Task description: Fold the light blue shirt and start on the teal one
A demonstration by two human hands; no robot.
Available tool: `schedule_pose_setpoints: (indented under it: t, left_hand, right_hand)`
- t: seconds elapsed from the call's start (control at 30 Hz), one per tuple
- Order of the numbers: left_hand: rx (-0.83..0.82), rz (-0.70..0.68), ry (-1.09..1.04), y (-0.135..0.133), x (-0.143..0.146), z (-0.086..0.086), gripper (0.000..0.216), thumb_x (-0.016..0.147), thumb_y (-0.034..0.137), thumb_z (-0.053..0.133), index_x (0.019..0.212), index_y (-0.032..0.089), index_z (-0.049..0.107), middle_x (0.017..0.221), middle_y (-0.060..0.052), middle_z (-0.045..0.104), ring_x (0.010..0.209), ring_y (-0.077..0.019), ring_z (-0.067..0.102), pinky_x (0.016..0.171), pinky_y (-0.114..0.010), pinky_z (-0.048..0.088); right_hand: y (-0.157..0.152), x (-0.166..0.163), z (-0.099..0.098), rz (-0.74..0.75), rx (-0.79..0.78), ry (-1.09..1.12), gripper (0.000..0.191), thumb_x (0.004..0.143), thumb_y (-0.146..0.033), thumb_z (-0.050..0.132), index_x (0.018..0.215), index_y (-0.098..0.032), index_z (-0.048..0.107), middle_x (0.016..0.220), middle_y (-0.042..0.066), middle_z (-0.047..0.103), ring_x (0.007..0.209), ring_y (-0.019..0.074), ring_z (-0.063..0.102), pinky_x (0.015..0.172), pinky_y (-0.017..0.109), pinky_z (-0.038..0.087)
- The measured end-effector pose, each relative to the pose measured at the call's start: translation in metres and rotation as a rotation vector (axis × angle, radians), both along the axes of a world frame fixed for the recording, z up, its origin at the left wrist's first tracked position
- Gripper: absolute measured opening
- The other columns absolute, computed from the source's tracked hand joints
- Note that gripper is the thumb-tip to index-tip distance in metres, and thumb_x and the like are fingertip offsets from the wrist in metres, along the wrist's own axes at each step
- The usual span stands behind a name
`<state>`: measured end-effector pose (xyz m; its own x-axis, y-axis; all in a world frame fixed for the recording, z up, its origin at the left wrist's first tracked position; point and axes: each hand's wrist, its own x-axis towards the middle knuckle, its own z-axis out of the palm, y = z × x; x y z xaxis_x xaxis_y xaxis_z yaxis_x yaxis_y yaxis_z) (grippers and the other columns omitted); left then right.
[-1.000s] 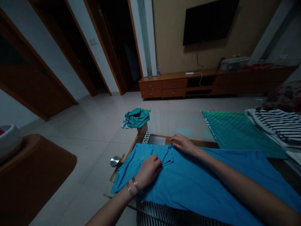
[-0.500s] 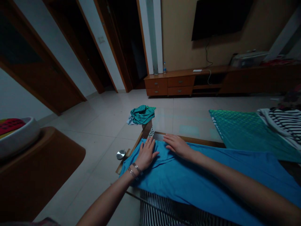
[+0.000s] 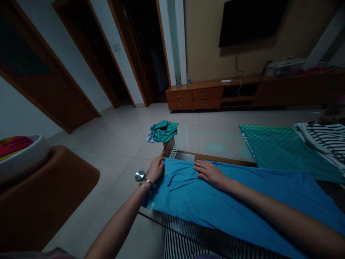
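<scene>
A blue garment (image 3: 229, 208), likely a shirt, lies spread lengthwise over a glass-topped table with a wooden frame (image 3: 226, 159). At its left end, my left hand (image 3: 155, 169), with bracelets on the wrist, has its fingers curled over the garment's far left corner; the fingertips are partly hidden. My right hand (image 3: 211, 174) rests flat on the cloth near the far edge, fingers stretched out and pointing left. Between the hands a part of the cloth lies folded over in loose creases.
A crumpled green garment (image 3: 163, 131) lies at the table's far left corner. To the right are a flat green garment (image 3: 272, 151) and a black-and-white striped garment (image 3: 326, 140). A brown stand (image 3: 72, 180) with a white bowl (image 3: 24, 158) is on the left. A TV cabinet (image 3: 194, 97) stands beyond.
My left hand has moved left from lying flat on the cloth to curling at its corner. The cloth's left end is spread smoother. My right hand has shifted slightly right.
</scene>
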<state>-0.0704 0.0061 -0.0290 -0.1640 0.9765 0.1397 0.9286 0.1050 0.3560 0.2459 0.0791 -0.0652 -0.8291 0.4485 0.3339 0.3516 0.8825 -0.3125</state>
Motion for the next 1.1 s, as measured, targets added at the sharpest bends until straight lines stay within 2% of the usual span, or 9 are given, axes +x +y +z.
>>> schedule_pose_setpoints:
  t: [0.1, 0.27, 0.37, 0.47, 0.6, 0.73, 0.8, 0.93, 1.1]
  left_hand:
    - [-0.02, 0.129, -0.025, 0.021, -0.012, 0.006, 0.032, 0.088, 0.021, 0.044, 0.112, 0.011, 0.062, 0.113, -0.014, 0.063, 0.106, -0.0217, 0.056, 0.096, -0.034, 0.041]
    - [-0.123, 0.113, -0.012, 0.037, -0.02, 0.006, 0.02, 0.074, 0.025, 0.067, 0.091, 0.015, 0.069, 0.096, -0.009, 0.065, 0.095, -0.0215, 0.057, 0.086, -0.03, 0.043]
    - [-0.146, 0.103, -0.006, 0.041, -0.02, 0.005, 0.01, 0.075, 0.022, 0.065, 0.083, 0.015, 0.066, 0.09, -0.006, 0.064, 0.088, -0.0187, 0.057, 0.08, -0.027, 0.043]
    - [-0.145, 0.116, 0.002, 0.038, -0.019, 0.011, 0.005, 0.078, 0.018, 0.06, 0.081, 0.015, 0.062, 0.083, -0.005, 0.064, 0.079, -0.0172, 0.056, 0.073, -0.027, 0.043]
    - [-0.052, 0.081, 0.034, 0.006, 0.0, 0.029, 0.007, 0.083, 0.018, 0.054, 0.087, 0.015, 0.059, 0.094, -0.008, 0.061, 0.092, -0.0197, 0.054, 0.084, -0.031, 0.041]
    - [0.03, -0.244, -0.053, -0.048, 0.036, 0.04, 0.011, 0.088, 0.028, 0.052, 0.093, 0.018, 0.057, 0.101, -0.007, 0.057, 0.097, -0.0201, 0.052, 0.086, -0.032, 0.042]
    - [0.008, -0.317, -0.07, -0.069, 0.051, 0.038, 0.013, 0.088, 0.029, 0.054, 0.096, 0.019, 0.056, 0.103, -0.007, 0.056, 0.098, -0.0204, 0.051, 0.085, -0.033, 0.042]
    - [-0.031, -0.252, -0.051, -0.086, 0.061, 0.025, 0.013, 0.086, 0.023, 0.055, 0.099, 0.02, 0.056, 0.104, -0.007, 0.056, 0.099, -0.021, 0.05, 0.087, -0.034, 0.043]
    - [-0.022, -0.22, -0.069, -0.086, 0.057, 0.016, 0.016, 0.086, 0.02, 0.055, 0.102, 0.02, 0.057, 0.104, -0.007, 0.056, 0.1, -0.0216, 0.051, 0.089, -0.036, 0.043]
  right_hand:
    - [-0.002, -0.003, 0.014, -0.008, 0.025, 0.071, 0.042, 0.095, -0.041, 0.043, 0.129, -0.018, 0.054, 0.132, 0.012, 0.053, 0.124, 0.0246, 0.045, 0.102, 0.045, 0.037]
    - [-0.017, -0.016, 0.045, 0.1, 0.052, 0.031, 0.025, 0.093, -0.035, 0.05, 0.107, -0.018, 0.063, 0.11, 0.01, 0.061, 0.102, 0.0209, 0.051, 0.087, 0.037, 0.04]
    - [-0.03, -0.03, 0.052, 0.086, 0.058, -0.113, 0.016, 0.092, -0.027, 0.051, 0.094, -0.017, 0.064, 0.097, 0.008, 0.062, 0.093, 0.0199, 0.05, 0.08, 0.033, 0.038]
    - [-0.037, -0.04, 0.052, -0.009, 0.032, -0.211, 0.019, 0.092, -0.022, 0.048, 0.086, -0.016, 0.064, 0.091, 0.008, 0.061, 0.085, 0.0187, 0.05, 0.074, 0.03, 0.036]
    - [-0.039, -0.034, 0.053, -0.023, 0.013, -0.225, 0.016, 0.091, -0.02, 0.048, 0.091, -0.016, 0.063, 0.095, 0.007, 0.06, 0.087, 0.0189, 0.05, 0.073, 0.03, 0.034]
    - [-0.037, -0.017, 0.057, -0.073, -0.013, -0.234, 0.013, 0.087, -0.018, 0.053, 0.097, -0.017, 0.062, 0.099, 0.007, 0.059, 0.092, 0.0194, 0.05, 0.076, 0.029, 0.033]
    - [-0.036, -0.012, 0.055, -0.097, -0.031, -0.254, 0.014, 0.087, -0.015, 0.053, 0.098, -0.017, 0.061, 0.1, 0.008, 0.059, 0.093, 0.0195, 0.05, 0.077, 0.029, 0.033]
    - [-0.035, -0.011, 0.05, -0.131, -0.047, -0.266, 0.014, 0.088, -0.015, 0.052, 0.097, -0.017, 0.063, 0.099, 0.008, 0.06, 0.092, 0.0196, 0.051, 0.076, 0.029, 0.033]
    - [-0.034, -0.014, 0.048, -0.164, -0.05, -0.238, 0.018, 0.09, -0.032, 0.055, 0.095, -0.018, 0.064, 0.096, 0.007, 0.061, 0.089, 0.0196, 0.053, 0.074, 0.029, 0.033]
